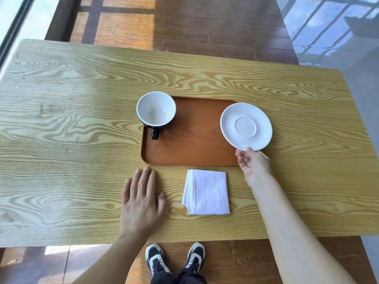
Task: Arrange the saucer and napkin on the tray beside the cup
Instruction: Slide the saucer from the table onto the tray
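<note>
A white saucer (246, 126) hangs tilted over the right edge of the brown tray (194, 140). My right hand (253, 163) pinches its near rim between thumb and fingers. In the tray's far left corner stands a black cup (156, 109) with a white inside, its handle toward me. On the table just in front of the tray lies a folded white napkin (207, 192). Left of the napkin my left hand (142, 201) rests flat on the table, fingers spread, holding nothing.
The light wooden table (71, 130) spreads wide on both sides of the tray. Its near edge runs just behind my left wrist. Below it I see wooden floor and my shoes (174, 257).
</note>
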